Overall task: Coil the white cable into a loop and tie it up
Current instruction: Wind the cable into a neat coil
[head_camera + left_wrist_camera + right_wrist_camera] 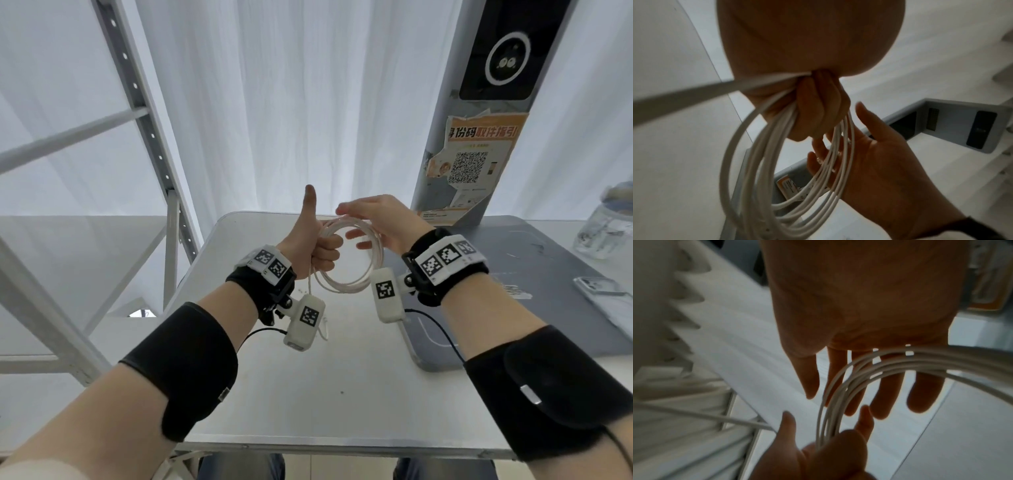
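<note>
A person's left hand (317,246) gripped a white cable (356,274) wound into several round turns, the fingers curled around one side of the coil and the thumb pointing straight up. The coil hung in the air between the two hands, above a pale folding table (308,387). One loose end dropped from the left fist toward the wrist camera below it. The right hand (380,222) stood open beside the coil, fingers straight and spread, its palm against the far side of the loops; the left wrist view showed the strands lying across those open fingers (865,116) without any of them closing. In the right wrist view the turns of the cable (890,363) crossed in front of the spread fingers and ran down into the left fist (830,454). A grey post bearing an orange poster (479,161) stood behind the table, with white curtains (291,102) beyond and a phone (603,287) lying at right.
</note>
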`<state>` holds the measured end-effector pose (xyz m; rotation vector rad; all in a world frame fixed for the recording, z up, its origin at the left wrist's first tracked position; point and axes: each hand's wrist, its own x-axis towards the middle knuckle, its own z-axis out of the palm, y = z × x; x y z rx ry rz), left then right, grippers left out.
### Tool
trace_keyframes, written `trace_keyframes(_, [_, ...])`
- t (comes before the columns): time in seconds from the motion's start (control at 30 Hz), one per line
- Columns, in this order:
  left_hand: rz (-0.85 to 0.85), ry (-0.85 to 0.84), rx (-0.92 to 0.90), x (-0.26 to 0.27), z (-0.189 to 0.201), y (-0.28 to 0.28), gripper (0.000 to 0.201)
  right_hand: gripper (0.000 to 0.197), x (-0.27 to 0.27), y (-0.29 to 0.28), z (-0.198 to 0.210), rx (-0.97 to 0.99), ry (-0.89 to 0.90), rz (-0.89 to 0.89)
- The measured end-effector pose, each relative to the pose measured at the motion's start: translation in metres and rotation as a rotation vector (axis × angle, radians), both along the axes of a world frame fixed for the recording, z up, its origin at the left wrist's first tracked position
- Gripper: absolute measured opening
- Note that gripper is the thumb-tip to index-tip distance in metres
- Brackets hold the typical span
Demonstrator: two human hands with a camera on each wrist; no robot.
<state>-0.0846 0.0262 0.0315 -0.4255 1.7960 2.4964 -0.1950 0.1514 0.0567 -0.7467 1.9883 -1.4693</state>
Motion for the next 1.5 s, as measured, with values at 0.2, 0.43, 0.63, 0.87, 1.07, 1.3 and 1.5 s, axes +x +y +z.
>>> trace_keyframes(0.2, [-0.127,-0.042,-0.145,0.001,0.001,0.004,0.082,0.024,0.008,0.001,-0.002,0.234,0.128,0.132])
trace_keyframes(0.43, [-0.165,-0.124,-0.347,-0.001,0.003,0.012,0.078,0.021,0.013,0.002,0.0,0.355,0.143,0.07])
trace_keyframes(0.63, [-0.198,-0.133,-0.382,-0.003,0.001,0.014,0.079,0.018,0.014,0.006,0.001,0.338,0.111,0.043])
trace_keyframes(0.87, [-0.163,-0.174,-0.43,-0.002,0.005,0.019,0.081,0.026,0.015,0.008,0.0,0.364,0.14,0.055])
trace_keyframes(1.07, [-0.176,-0.165,-0.425,-0.004,0.005,0.021,0.082,0.019,0.018,0.009,0.005,0.378,0.116,0.036])
trace_keyframes(1.3, [-0.131,-0.132,-0.339,0.001,0.006,0.019,0.072,0.015,0.015,0.015,0.005,0.248,0.042,-0.024])
trace_keyframes(1.5, [0.036,-0.102,-0.334,0.002,0.004,0.023,0.048,0.022,0.015,0.015,0.004,0.134,0.031,-0.045])
